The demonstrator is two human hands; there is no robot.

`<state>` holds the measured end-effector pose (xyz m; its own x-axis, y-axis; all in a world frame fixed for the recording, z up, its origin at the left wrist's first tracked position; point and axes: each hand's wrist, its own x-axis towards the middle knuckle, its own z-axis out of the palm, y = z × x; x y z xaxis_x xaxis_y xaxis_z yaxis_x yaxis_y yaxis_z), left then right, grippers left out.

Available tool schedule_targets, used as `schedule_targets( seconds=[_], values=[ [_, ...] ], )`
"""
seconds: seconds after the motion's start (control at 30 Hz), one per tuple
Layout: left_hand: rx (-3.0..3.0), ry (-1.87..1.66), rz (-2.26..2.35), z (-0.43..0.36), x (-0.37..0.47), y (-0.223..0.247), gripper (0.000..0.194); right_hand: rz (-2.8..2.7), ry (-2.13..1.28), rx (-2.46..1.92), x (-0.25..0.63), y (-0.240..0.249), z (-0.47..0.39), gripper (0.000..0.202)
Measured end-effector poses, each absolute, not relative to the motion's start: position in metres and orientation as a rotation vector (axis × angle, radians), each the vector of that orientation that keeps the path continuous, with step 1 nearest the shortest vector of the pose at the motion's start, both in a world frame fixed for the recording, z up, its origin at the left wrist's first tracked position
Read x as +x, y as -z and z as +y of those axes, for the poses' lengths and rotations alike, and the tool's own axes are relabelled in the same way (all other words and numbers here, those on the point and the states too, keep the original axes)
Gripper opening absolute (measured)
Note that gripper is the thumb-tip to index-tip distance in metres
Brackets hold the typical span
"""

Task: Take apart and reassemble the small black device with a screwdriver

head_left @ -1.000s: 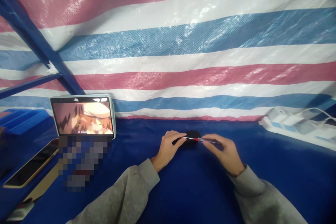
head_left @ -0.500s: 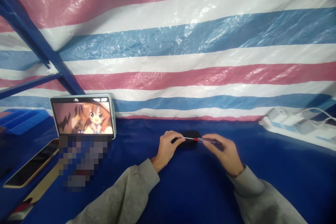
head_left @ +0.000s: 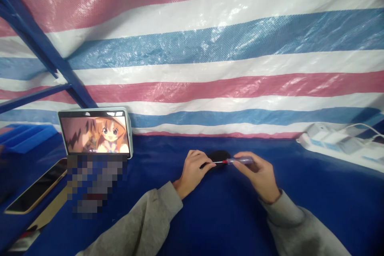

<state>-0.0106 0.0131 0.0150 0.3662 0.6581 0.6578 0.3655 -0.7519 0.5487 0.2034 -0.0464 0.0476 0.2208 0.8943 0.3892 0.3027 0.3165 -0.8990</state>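
A screwdriver (head_left: 240,161) with a clear purplish handle, a red collar and a thin metal shaft lies level between my hands. My right hand (head_left: 258,174) is closed around its handle. The fingers of my left hand (head_left: 193,170) pinch at the shaft's far end; whether they also hold something small is hidden. Just behind the shaft, a dark rounded object (head_left: 220,155) rests on the blue table (head_left: 222,216), partly covered by my left fingers.
A tablet (head_left: 96,134) stands at the back left, with a phone (head_left: 37,188) lying before it. Farther left is a blue tray (head_left: 27,138). A white power strip (head_left: 345,148) with plugs and a cable sits at the right. Striped sheeting hangs behind.
The screwdriver's handle shows more between my right fingers. Both hands have shifted slightly to the right, and the shaft sits a little lower and more level, uncovering more of the dark object.
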Motion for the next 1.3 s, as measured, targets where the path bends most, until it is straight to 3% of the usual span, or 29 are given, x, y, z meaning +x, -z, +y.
schedule_targets(
  seconds=[0.63, 1.07, 1.2, 1.3],
  values=[
    [2.707, -1.381, 0.787, 0.008, -0.009, -0.013, 0.022, -1.637, -0.216, -1.247, 0.199, -0.054, -0.056, 0.013],
    [2.646, -1.389, 0.793, 0.006, -0.009, -0.014, 0.016, -1.650, -0.121, -1.175, 0.192, -0.058, -0.060, 0.006],
    [2.552, -1.246, 1.000, 0.006, -0.009, -0.015, 0.041, -1.452, 0.020, -1.176, 0.192, -0.057, -0.061, 0.006],
    [2.584, -1.102, 1.039, 0.007, -0.008, -0.015, 0.045, -1.262, 0.070, -1.232, 0.196, -0.052, -0.059, 0.012]
  ],
)
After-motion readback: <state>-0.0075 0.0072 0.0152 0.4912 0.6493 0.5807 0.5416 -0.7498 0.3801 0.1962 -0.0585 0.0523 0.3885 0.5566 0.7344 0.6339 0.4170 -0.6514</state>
